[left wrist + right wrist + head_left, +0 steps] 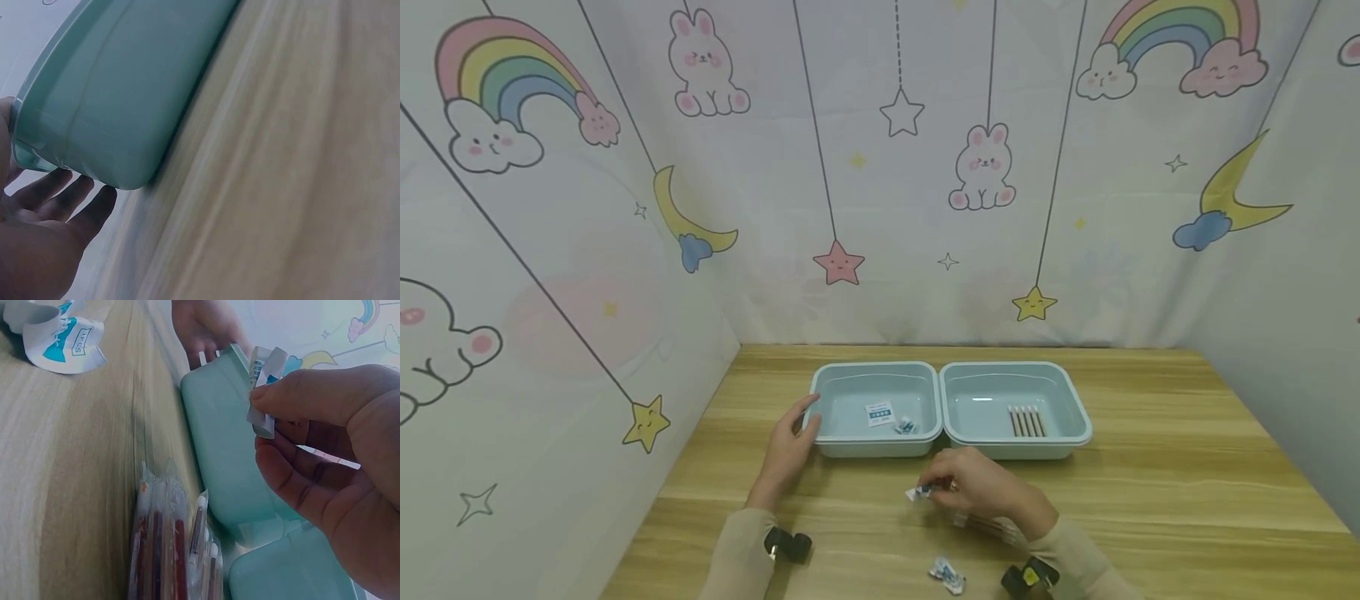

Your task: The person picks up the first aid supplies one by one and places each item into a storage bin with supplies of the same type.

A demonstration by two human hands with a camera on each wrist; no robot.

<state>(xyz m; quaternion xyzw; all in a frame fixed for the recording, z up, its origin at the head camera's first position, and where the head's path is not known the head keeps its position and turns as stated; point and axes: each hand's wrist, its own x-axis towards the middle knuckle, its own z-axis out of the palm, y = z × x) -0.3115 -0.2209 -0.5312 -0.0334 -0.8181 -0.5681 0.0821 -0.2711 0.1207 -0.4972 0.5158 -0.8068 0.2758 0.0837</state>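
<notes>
My left hand [788, 450] grips the left end of the left light-blue plastic tub [876, 448], thumb at the rim and fingers against the outer wall. A flat white-and-blue sachet [880, 414] and a crumpled one [906, 426] lie in that tub. In front of the tubs, my right hand [977, 483] pinches another crumpled white-and-blue sachet [265, 394] between thumb and fingers, above the table. Beneath this hand lie clear-wrapped swabs with brown-red stems [159, 540]. One more crumpled sachet [947, 575] is on the table nearer to me.
The right light-blue tub [1015, 451] stands against the left one and holds a row of several brown-stemmed swabs [1027, 422]. Both tubs sit on a wood-grain table [1180, 467]. A printed cloth [925, 317] hangs along its back edge.
</notes>
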